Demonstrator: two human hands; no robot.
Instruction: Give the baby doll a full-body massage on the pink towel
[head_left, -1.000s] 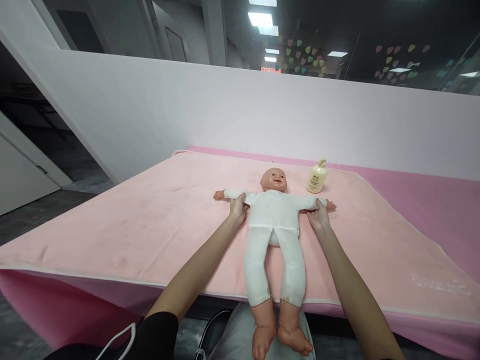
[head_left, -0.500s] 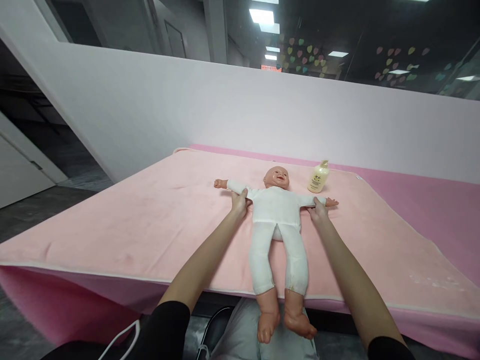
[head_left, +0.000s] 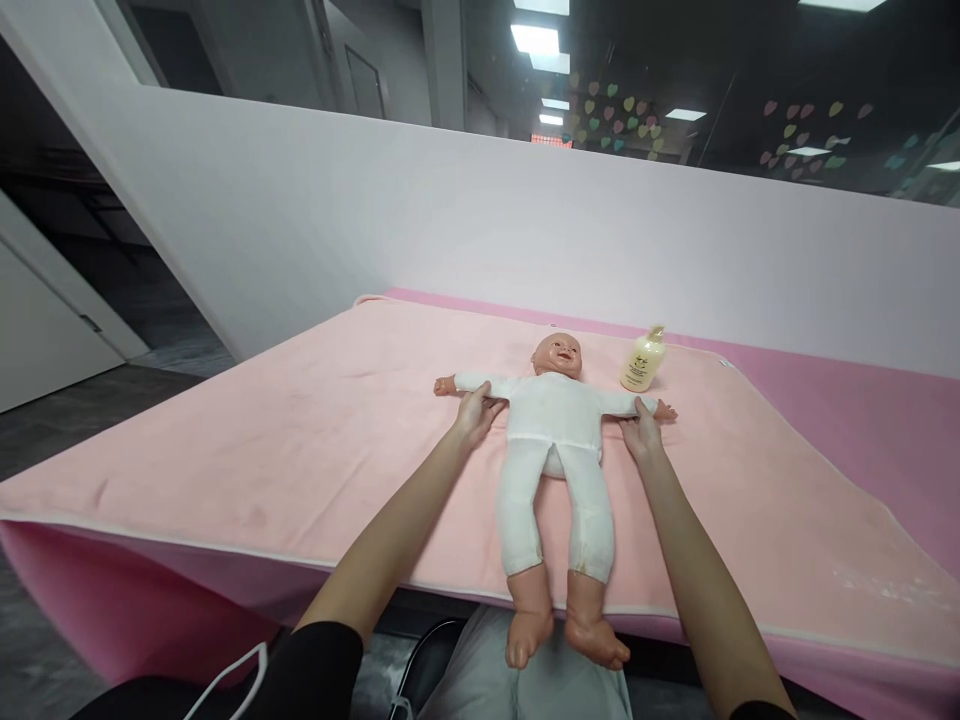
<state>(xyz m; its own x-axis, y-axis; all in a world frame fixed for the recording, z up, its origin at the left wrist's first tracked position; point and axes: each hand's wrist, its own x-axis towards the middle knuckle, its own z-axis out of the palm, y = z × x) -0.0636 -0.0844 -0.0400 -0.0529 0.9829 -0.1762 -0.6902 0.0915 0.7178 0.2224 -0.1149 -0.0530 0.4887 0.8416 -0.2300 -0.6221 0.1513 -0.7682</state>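
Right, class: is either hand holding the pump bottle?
No, the pump bottle stands on the pink blanket, while both hands hold the doll.

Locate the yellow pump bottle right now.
In the head view, the yellow pump bottle stands on the pink blanket, right of the doll's head and just beyond the right hand.

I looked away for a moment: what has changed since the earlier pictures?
The doll has shifted slightly toward the wall; its feet reach less far past the front edge of the blanket. The left hand and right hand still hold its arms. The bottle stayed put.
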